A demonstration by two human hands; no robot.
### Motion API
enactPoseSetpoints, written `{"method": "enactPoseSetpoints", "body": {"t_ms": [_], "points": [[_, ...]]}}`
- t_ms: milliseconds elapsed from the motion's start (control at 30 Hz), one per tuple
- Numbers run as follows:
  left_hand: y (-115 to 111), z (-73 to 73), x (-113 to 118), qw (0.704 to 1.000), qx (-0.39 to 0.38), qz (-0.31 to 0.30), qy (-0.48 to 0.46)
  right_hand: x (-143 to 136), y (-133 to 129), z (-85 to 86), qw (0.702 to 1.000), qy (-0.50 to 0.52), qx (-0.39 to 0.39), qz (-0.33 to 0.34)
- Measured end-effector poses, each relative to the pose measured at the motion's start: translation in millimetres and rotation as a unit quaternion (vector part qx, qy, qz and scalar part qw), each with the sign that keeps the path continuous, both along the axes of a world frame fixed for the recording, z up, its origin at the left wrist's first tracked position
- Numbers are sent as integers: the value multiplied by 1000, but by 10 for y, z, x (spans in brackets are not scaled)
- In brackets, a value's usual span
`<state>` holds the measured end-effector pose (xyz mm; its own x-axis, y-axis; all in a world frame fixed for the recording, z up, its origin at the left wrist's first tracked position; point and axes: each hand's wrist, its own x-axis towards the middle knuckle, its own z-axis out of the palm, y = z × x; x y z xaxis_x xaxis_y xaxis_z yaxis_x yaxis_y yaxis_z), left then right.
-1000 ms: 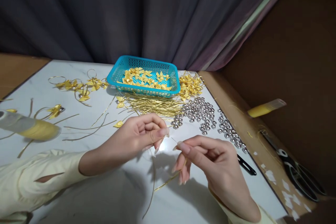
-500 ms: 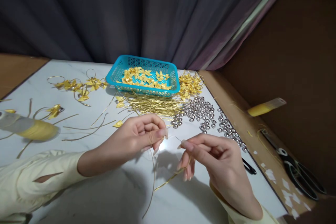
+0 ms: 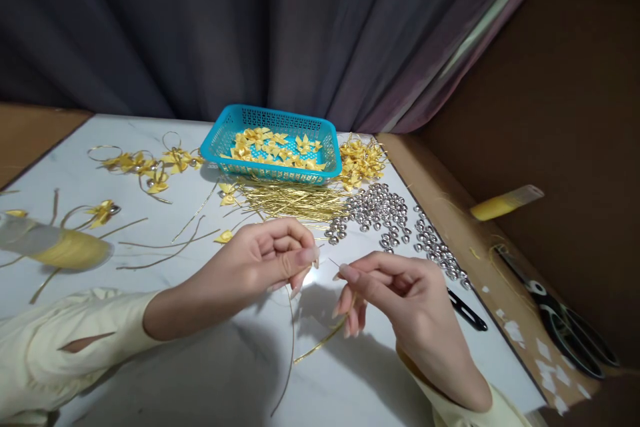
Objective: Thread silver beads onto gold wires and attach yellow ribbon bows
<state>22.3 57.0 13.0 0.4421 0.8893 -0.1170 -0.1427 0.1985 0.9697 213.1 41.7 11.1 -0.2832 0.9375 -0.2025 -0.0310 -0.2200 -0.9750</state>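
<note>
My left hand (image 3: 267,257) is closed, thumb and forefinger pinched together. From its fingers a thin gold cord (image 3: 292,347) hangs down over the white tabletop, and a short tip pokes out by the thumb. Facing it, my right hand (image 3: 400,303) pinches a fine, stiff strand (image 3: 334,263) whose end points at the left fingertips; I cannot tell whether it is wire or a needle. A thicker gold cord (image 3: 320,345) trails below the right hand's lower fingers. A small gap separates the two sets of fingertips.
Behind my hands stands a blue basket (image 3: 273,170) of yellow ribbon flowers. Gold cords (image 3: 295,203) and silver beads (image 3: 375,207) lie before it. Ribbon flowers (image 3: 130,161) are at left, near a yellow-filled tube (image 3: 75,248). Black scissors (image 3: 565,327) lie at right.
My right hand has shifted slightly left, bringing the fine strand's tip closer to the left fingertips. My left hand has barely moved, and both keep their pinch.
</note>
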Motion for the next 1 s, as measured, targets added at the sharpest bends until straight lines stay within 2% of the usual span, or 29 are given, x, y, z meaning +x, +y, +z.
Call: {"method": "enactPoseSetpoints", "body": {"t_ms": [233,467,600,700,833,1000], "points": [[-12,2,8,1000,-2,-5,8,1,23,-53,1000,-16,18,5],[-13,-25,1,999,-20,-20,40,-12,-24,-1,994,-3,103,-39],[-16,-34,2,997,-30,-19,68,-28,-48,20,991,22,125,-48],[-23,-23,6,995,-24,-21,92,-41,-67,29,992,48,109,-47],[-36,-11,17,993,-2,-36,114,-58,-71,63,993,90,48,-53],[-53,-17,21,987,4,-26,160,-44,8,60,986,163,-37,9]]}}
